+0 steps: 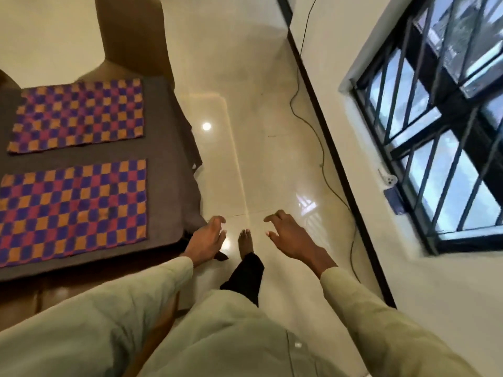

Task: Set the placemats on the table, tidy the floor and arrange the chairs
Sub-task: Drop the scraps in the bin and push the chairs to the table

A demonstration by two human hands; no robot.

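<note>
Two checkered placemats in purple, orange and pink lie flat on the table's dark grey cloth (168, 148): the far placemat (79, 115) and the near placemat (73, 210), one behind the other. A brown chair (133, 36) stands pushed against the table's far end. Another brown chair (54, 297) shows partly under my left sleeve at the near end. My left hand (208, 238) hovers open just off the table's near right corner. My right hand (288, 235) is open over the glossy floor, fingers spread, holding nothing.
Cream floor tiles (258, 118) stretch ahead between the table and the right wall. A thin black cable (321, 148) runs along the floor near the dark skirting. A barred window (441, 126) is set in the right wall. My bare foot (245, 243) is between my hands.
</note>
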